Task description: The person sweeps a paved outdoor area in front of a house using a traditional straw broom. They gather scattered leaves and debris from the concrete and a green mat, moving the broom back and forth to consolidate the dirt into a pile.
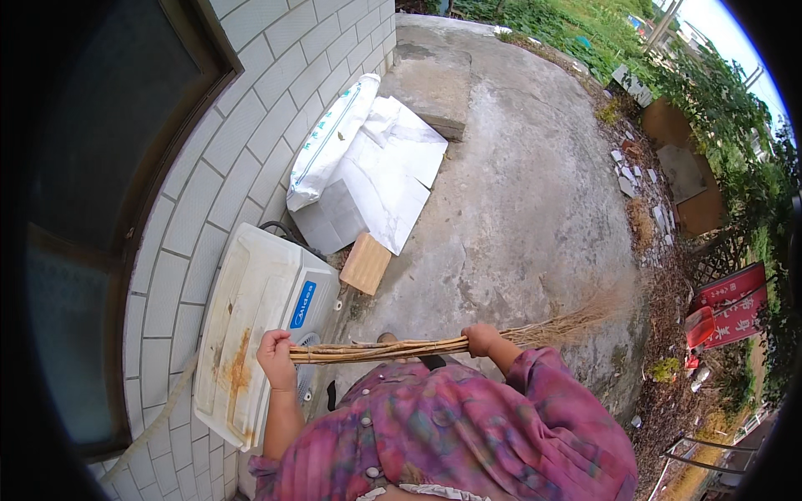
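A broom of bundled dry stalks [380, 351] is held level in front of my body. Its fine, wispy brush end [572, 324] points right and looks slightly blurred. My left hand [276, 357] is closed at the left tip of the stalks, above the edge of a stained white outdoor air-conditioner unit [251, 309]. Farther right, my right hand [480, 340] wraps round the bundle just before the stalks spread into the brush.
A wall of white tiles [200, 209] with a dark-framed window runs along the left. Beside it lie white marbled slabs [393, 171], a white sack [332, 142] and a tan block [365, 264]. Concrete ground [518, 184] stretches ahead. Rubble, plants and a red sign [731, 305] line the right.
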`<control>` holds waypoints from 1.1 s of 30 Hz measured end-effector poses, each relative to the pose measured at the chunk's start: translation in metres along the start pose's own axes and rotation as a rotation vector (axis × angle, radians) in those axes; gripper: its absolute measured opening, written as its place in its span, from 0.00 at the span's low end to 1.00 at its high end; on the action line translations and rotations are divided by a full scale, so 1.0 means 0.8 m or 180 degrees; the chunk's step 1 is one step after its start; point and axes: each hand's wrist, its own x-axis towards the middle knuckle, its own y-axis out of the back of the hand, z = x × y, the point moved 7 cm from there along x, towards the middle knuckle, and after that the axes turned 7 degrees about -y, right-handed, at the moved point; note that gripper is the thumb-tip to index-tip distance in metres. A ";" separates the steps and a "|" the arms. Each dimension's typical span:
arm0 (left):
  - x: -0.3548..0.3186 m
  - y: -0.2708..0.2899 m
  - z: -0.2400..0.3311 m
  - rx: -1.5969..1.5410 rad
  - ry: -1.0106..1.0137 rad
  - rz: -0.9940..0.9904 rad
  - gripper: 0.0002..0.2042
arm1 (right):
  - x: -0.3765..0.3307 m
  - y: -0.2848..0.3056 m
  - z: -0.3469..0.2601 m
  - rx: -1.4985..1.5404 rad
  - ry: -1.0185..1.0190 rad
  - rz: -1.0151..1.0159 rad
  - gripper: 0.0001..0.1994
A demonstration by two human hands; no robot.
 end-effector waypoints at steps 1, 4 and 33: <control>0.005 0.005 -0.009 -0.0135 0.0061 0.0046 0.07 | -0.019 0.010 0.001 -0.0217 -0.0069 0.0089 0.19; 0.025 0.024 -0.012 -0.0464 0.0125 0.0241 0.07 | -0.046 0.087 -0.027 -0.0264 -0.0015 0.0240 0.12; 0.165 -0.389 0.097 -0.0380 -0.0260 -0.0130 0.06 | 0.005 0.282 0.309 0.0118 -0.0095 0.0291 0.13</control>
